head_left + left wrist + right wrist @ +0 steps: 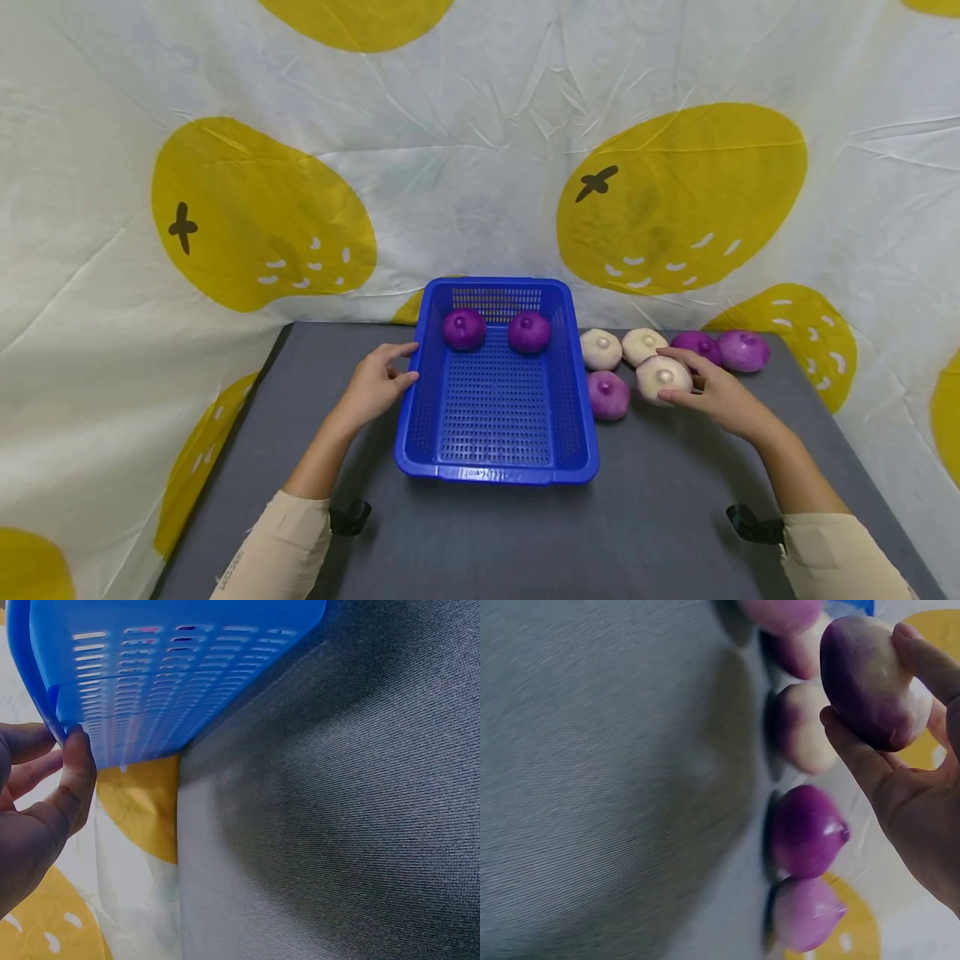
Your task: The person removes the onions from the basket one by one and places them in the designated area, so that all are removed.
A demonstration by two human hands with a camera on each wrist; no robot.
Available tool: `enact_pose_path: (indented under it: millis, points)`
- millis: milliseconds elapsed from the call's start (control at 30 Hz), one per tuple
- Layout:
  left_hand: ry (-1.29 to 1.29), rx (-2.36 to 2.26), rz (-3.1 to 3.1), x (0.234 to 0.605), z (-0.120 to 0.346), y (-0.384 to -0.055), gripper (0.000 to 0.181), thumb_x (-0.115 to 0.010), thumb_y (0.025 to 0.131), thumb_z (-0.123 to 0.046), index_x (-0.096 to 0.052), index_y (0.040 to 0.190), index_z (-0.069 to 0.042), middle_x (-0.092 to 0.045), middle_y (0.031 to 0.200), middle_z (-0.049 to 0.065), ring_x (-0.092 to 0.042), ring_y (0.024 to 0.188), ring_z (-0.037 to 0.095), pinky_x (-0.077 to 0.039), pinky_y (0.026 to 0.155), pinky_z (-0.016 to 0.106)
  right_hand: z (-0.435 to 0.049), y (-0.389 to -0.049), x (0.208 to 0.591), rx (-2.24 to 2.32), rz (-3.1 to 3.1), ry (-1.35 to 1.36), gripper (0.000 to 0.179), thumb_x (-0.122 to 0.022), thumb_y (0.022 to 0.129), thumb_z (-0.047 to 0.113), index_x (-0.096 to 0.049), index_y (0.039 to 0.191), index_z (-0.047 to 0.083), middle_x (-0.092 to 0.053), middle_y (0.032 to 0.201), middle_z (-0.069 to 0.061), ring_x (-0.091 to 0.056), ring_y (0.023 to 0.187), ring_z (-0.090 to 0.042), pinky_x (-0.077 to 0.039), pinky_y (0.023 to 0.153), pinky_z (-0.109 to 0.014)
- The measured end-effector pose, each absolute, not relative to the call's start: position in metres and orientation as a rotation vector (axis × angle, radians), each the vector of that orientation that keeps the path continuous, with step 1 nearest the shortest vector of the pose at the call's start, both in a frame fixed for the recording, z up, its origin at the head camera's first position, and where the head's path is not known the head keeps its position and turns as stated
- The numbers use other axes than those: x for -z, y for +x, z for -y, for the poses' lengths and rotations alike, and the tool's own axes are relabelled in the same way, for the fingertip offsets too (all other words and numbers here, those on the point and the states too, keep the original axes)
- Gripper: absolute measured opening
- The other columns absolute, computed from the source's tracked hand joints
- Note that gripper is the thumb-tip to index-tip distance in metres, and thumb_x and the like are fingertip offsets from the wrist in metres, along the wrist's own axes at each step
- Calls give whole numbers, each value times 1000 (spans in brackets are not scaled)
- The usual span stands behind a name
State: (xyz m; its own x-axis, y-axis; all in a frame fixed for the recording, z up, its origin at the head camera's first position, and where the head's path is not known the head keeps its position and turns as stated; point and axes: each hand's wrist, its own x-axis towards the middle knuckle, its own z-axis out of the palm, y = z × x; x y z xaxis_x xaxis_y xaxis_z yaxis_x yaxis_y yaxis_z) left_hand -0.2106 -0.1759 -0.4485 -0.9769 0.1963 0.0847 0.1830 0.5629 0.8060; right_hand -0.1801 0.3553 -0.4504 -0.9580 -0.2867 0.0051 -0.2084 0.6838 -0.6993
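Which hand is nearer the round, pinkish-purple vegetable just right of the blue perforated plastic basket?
Right. The right hand is to the right of the pinkish-purple vegetable, holding a round cream-and-purple vegetable. The left hand is across the blue basket, gripping its left rim.

In the head view the left arm [318,462] comes in from about 7 o'clock, left hand [372,383] aimed between 1 and 2, thumb [405,381] and fingers [393,351] pinched. Right arm [802,475] comes from roughly 5, right hand [716,393] pointing toward 10, fingers curled in a wider grip. Both forearms kinda slant inward.
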Motion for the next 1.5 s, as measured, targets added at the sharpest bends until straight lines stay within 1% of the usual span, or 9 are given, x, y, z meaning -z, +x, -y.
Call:
enact_pose_path:
  millis: [167,367,667,867,1000,1100,1267,1367,1500]
  points:
    - [336,-1426,-2748,448,175,-210,50,-73,93,-2,-61,142,1,-61,135,23,-72,80,23,-56,70,28,-365,-177,467,1125,-2773,-348,71,-75,96,24,-41,155,3,-52,144,-29,-62,111,-35,-50,80,-18]
    - [324,-1425,-2746,447,175,-209,49,-72,94,-2,-61,142,0,-60,136,24,-73,85,26,-60,74,35,-367,-179,481,1159,-2786,-368,71,-75,95,17,-38,153,-3,-53,140,-31,-60,113,-42,-50,79,-19]
    - [308,-1415,-2748,447,176,-210,49,-71,95,-3,-60,143,-1,-60,137,23,-73,87,27,-60,75,36,-365,-180,489,1128,-2842,-362,65,-75,95,19,-46,149,-3,-59,138,-29,-57,102,-4,-48,82,-17]
    - [305,-1409,-2752,447,177,-210,49,-71,95,-3,-60,143,-1,-60,137,23,-73,86,26,-60,75,36,-365,-179,493,1080,-2876,-315,66,-74,96,27,-48,150,-1,-59,140,-27,-51,104,2,-43,86,-16]
    - [313,-1399,-2761,448,177,-210,49,-71,95,-3,-60,143,-1,-60,137,23,-73,85,25,-59,74,33,-363,-179,494,1113,-2872,-303,65,-74,97,25,-48,150,-2,-59,140,-28,-50,104,6,-43,86,-15]
    - [319,-1396,-2769,449,177,-210,49,-71,95,-3,-60,143,-1,-60,137,23,-73,84,25,-59,73,32,-361,-179,494,1139,-2854,-307,65,-74,97,21,-47,150,-5,-58,141,-30,-57,108,-6,-45,84,-15]
    - [311,-1392,-2771,449,177,-210,49,-72,95,-4,-60,143,-2,-60,137,22,-73,85,25,-59,74,33,-359,-179,494,1152,-2819,-267,67,-72,98,21,-41,151,-7,-54,142,-33,-62,116,-41,-49,79,-18]
    - [296,-1386,-2769,449,177,-211,49,-72,95,-5,-60,143,-2,-60,138,22,-73,86,26,-59,74,35,-359,-179,495,1156,-2799,-254,67,-70,100,21,-39,151,-8,-51,143,-34,-59,120,-49,-49,79,-19]
    - [301,-1385,-2770,449,177,-211,50,-72,95,-4,-60,143,-2,-60,137,22,-72,85,25,-59,73,34,-360,-179,498,1167,-2786,-261,66,-69,101,20,-38,152,-9,-49,145,-35,-58,123,-51,-48,80,-18]
